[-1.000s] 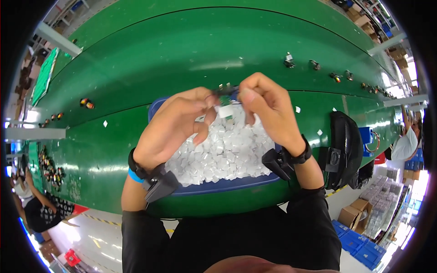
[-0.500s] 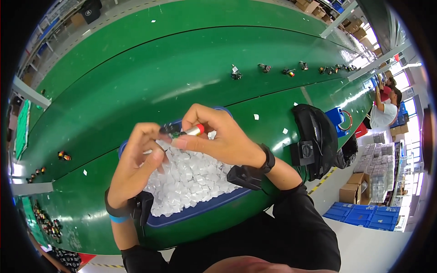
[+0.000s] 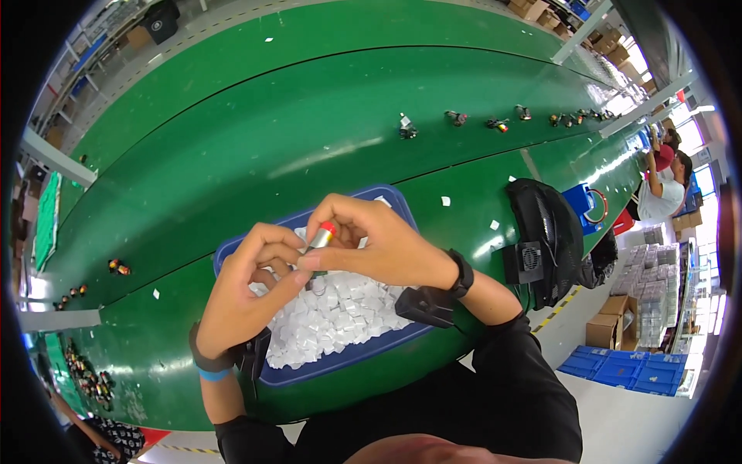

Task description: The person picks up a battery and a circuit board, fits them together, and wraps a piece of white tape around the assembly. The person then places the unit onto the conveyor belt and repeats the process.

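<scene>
My right hand (image 3: 379, 247) pinches a small silver cylinder with a red end (image 3: 323, 234) between thumb and fingers, its red end tilted up and away. Close against it, my left hand (image 3: 259, 290) has its fingers curled and its thumb bent in at the cylinder's lower end; what lies between those fingers is hidden. Below both hands stands a blue tray (image 3: 403, 203) heaped with small white folded pieces (image 3: 340, 313).
Several small dark parts with wires (image 3: 408, 127) lie in a line along the green table (image 3: 201, 166). To the right sit a black bag (image 3: 545, 232) and a blue holder (image 3: 580, 203). A person (image 3: 665, 193) works at the far right; another person's arm (image 3: 85, 425) shows lower left.
My hands have drawn closer together. The cylinder has turned from lying sideways to pointing its red end up, and the dark wires seen beside it are now mostly hidden.
</scene>
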`<move>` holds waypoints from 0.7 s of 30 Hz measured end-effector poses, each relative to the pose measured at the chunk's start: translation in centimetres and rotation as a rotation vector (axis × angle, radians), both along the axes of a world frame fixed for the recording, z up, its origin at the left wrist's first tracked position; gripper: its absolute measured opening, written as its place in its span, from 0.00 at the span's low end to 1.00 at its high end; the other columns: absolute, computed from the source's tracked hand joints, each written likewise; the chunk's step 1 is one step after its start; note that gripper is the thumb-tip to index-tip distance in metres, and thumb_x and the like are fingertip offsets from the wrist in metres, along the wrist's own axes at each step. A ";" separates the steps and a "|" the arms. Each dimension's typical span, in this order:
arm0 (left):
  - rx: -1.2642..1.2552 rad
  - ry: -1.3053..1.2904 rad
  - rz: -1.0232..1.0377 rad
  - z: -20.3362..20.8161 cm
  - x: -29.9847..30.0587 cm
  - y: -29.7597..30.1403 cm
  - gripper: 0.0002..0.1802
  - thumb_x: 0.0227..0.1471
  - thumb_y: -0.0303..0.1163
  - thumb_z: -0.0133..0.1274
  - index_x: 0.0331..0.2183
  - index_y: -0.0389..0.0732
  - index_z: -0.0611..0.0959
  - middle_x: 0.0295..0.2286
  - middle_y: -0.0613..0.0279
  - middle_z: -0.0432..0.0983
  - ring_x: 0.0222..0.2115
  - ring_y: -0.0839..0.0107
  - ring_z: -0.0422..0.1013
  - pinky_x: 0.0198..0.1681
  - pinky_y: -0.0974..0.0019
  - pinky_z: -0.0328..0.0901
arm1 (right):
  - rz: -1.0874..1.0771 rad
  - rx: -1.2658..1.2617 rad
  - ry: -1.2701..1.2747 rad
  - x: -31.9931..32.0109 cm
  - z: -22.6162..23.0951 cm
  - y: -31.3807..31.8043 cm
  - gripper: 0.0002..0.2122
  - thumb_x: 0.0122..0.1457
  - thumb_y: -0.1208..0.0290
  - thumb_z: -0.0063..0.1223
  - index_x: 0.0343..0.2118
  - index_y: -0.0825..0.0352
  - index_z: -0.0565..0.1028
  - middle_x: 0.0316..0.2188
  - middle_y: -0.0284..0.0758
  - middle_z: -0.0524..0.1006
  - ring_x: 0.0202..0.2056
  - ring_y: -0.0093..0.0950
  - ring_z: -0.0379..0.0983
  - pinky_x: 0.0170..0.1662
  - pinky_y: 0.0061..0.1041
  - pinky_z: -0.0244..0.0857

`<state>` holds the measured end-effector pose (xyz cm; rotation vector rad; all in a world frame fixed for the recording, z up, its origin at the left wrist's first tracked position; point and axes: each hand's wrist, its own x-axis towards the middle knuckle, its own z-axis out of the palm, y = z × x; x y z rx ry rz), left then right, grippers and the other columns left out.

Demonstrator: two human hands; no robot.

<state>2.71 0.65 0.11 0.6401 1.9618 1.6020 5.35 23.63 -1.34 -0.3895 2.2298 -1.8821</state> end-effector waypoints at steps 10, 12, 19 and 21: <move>0.050 0.042 0.111 -1.9 -0.1 1.0 0.11 0.59 0.24 0.53 0.43 0.36 0.71 0.30 0.64 0.73 0.25 0.81 0.69 0.22 0.77 0.64 | -0.089 0.078 0.148 -0.1 0.4 -0.8 0.17 0.54 0.67 0.69 0.41 0.65 0.73 0.29 0.28 0.76 0.25 0.16 0.71 0.25 0.17 0.60; 0.086 -0.010 0.177 -2.1 -0.3 0.9 0.08 0.61 0.24 0.49 0.43 0.36 0.71 0.28 0.66 0.71 0.23 0.82 0.67 0.20 0.77 0.64 | -0.071 0.068 0.188 -0.2 0.2 -0.8 0.17 0.53 0.67 0.70 0.41 0.65 0.73 0.30 0.28 0.76 0.25 0.18 0.72 0.25 0.18 0.61; 0.118 -0.102 0.240 -2.7 -0.8 0.5 0.05 0.65 0.26 0.46 0.42 0.37 0.71 0.27 0.68 0.70 0.19 0.84 0.61 0.18 0.76 0.63 | -0.148 0.469 0.913 -0.2 -1.0 -1.2 0.13 0.49 0.71 0.67 0.35 0.64 0.75 0.32 0.31 0.77 0.31 0.29 0.75 0.28 0.28 0.70; 0.135 -0.130 0.253 -2.8 -0.9 0.7 0.06 0.65 0.27 0.47 0.42 0.37 0.71 0.27 0.68 0.70 0.18 0.85 0.61 0.17 0.77 0.63 | -0.155 0.530 0.963 -0.3 -1.4 -1.1 0.11 0.49 0.71 0.67 0.34 0.64 0.75 0.32 0.31 0.77 0.31 0.29 0.75 0.28 0.28 0.70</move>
